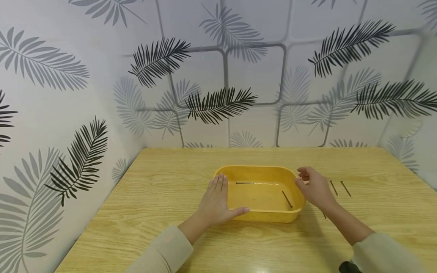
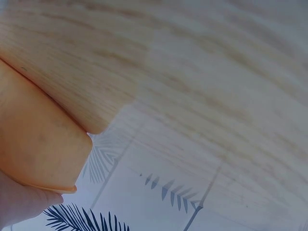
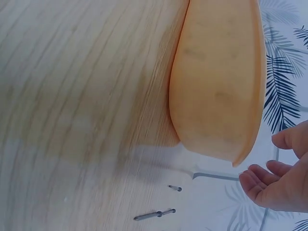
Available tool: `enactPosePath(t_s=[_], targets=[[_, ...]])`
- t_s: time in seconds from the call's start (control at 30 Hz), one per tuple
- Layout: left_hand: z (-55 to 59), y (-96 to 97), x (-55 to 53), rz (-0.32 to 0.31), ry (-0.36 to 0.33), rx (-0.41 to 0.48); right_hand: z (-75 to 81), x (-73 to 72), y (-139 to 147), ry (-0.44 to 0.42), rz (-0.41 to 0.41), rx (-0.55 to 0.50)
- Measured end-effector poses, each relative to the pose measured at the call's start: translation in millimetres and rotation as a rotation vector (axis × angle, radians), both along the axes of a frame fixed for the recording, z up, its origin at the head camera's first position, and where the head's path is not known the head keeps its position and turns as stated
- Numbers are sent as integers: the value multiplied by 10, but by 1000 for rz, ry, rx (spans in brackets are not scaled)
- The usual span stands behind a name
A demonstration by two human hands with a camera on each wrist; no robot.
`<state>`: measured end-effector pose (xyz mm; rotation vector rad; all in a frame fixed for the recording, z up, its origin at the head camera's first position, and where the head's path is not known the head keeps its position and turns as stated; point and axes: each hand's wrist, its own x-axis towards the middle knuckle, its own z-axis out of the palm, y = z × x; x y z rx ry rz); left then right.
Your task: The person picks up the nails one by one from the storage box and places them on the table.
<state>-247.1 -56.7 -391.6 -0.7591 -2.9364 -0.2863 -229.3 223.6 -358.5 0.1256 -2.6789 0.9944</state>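
A shallow yellow plastic tray [image 1: 254, 217] stands on the wooden table. My left hand [image 1: 216, 203] rests on its left end, fingers straight over the rim and thumb along the front edge. Beside the tray's right end is my right hand [image 1: 315, 188], fingers loosely bent; in the right wrist view this hand [image 3: 284, 173] is apart from the rim and holds nothing. Inside the tray lie a thin metal nail or screw [image 1: 245, 183] near the back and a darker one [image 1: 287, 199] at the right.
Two similar fasteners [image 1: 334, 188] [image 1: 346, 189] lie on the table [image 1: 164, 178] right of my right hand. Another [image 1: 324, 216] shows partly beside my right forearm. A wall [image 1: 252, 125] with leaf patterns rises behind the table.
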Motion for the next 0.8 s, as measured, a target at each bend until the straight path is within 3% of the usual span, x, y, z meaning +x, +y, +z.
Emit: enactPosePath(t_s=[0.33,0.57,0.8], targets=[[9,3,1,-3,0,3,-18,-65,-93,6,26,2],[6,3,-3,0,1,3,-33,-125,-163,82,31,-15],[-3,-1,-6,0,11,-4,-33,-188,-247,63,74,-34]])
